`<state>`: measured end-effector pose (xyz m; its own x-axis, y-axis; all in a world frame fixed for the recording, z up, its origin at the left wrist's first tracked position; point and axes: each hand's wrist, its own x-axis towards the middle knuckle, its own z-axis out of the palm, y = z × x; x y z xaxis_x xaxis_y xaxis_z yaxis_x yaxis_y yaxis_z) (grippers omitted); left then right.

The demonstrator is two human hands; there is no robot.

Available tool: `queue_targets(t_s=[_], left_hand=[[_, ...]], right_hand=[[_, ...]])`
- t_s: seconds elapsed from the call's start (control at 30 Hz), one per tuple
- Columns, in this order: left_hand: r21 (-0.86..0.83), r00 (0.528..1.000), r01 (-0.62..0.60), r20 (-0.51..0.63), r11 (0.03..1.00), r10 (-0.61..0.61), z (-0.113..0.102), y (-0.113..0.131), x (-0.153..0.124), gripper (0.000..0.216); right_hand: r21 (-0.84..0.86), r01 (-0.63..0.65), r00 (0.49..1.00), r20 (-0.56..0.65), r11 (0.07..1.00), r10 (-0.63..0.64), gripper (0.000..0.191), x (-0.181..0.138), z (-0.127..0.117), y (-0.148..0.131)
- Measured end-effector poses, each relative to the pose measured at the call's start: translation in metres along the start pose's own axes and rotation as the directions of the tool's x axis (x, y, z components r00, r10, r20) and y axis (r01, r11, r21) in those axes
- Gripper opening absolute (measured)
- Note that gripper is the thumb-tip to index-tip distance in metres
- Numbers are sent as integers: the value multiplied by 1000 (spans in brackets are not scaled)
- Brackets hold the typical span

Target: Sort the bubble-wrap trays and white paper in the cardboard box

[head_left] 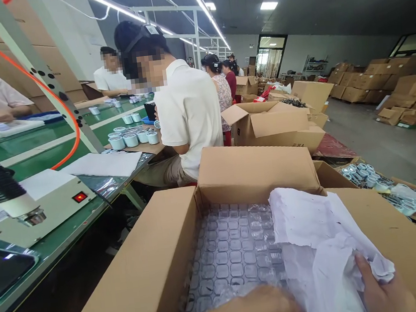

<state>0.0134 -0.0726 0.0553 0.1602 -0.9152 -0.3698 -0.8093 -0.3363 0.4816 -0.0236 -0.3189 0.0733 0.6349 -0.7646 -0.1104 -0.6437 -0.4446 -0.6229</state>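
Note:
An open cardboard box (160, 261) stands right in front of me, its flaps spread. Inside lies a clear plastic blister tray (230, 253) with many small square cells. A crumpled white paper sheet (314, 234) covers the tray's right side. My right hand (384, 291) grips the paper's lower edge at the bottom right. My left hand (263, 307) rests on the near edge of the tray, at the bottom middle, partly cut off by the frame.
A green workbench (43, 159) runs along the left with a white machine (48, 204), an orange hose (55, 103) and small white round parts (131, 137). A seated person (184, 113) works just beyond my box. More boxes (275, 123) stand behind; a box of round parts (380, 186) is right.

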Motion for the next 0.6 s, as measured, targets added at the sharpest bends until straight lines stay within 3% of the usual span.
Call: queue_targets(t_s=[0.1, 0.2, 0.3, 0.4, 0.6], left_hand=[[135, 998, 62, 24, 989, -66, -2, 6, -2, 31], [106, 996, 43, -78, 993, -35, -6, 8, -5, 28], [11, 998, -23, 63, 1000, 22, -3, 2, -3, 31], [18, 990, -5, 144, 1000, 3, 10, -2, 7, 35], [223, 995, 71, 51, 972, -84, 46, -3, 39, 30]], right_hand=[[-42, 41, 999, -15, 998, -42, 134, 8, 3, 11], [-66, 60, 998, -15, 996, -61, 132, 14, 5, 17], [-55, 58, 998, 15, 997, -57, 134, 14, 6, 16], [-50, 66, 998, 19, 997, -66, 132, 14, 6, 14], [-57, 99, 995, 20, 993, -98, 122, 13, 6, 12]])
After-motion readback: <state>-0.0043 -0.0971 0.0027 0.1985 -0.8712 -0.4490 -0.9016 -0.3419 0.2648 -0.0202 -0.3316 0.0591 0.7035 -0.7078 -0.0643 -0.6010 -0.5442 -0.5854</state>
